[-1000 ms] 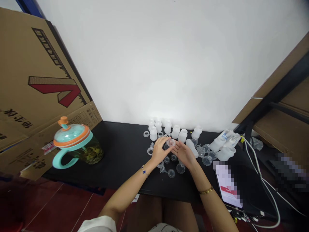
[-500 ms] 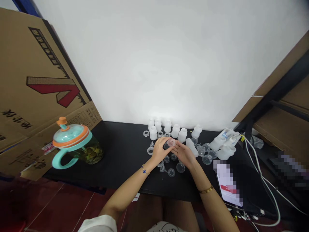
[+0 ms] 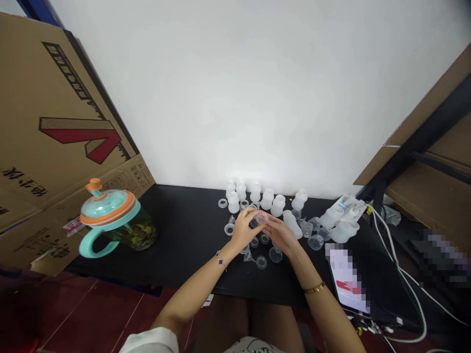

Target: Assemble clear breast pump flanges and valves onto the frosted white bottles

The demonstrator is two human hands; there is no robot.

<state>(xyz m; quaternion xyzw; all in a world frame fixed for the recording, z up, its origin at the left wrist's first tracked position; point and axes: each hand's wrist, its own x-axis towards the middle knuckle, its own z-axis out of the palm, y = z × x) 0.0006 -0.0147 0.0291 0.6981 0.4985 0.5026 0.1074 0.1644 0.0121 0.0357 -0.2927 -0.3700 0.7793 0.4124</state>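
My left hand [image 3: 244, 229] and my right hand [image 3: 281, 234] meet over the black table [image 3: 184, 235], fingers pinched together on a small clear plastic cap [image 3: 261, 218] held between them. Several more clear caps and rings [image 3: 262, 262] lie on the table just under and in front of my hands. Behind my hands stands a row of small white plastic bottles [image 3: 267, 198], and one bottle [image 3: 292, 224] lies on its side beside my right hand.
A teal-and-orange lidded jug [image 3: 114, 219] stands at the left, with big cardboard boxes [image 3: 55, 127] behind it. More white bottles [image 3: 340, 223] lie at the right, near a phone [image 3: 346, 279] and white cables [image 3: 401, 279]. A dark shelf frame [image 3: 415, 147] rises at the right.
My hands have drawn slightly closer together around the clear cap; otherwise little has moved.
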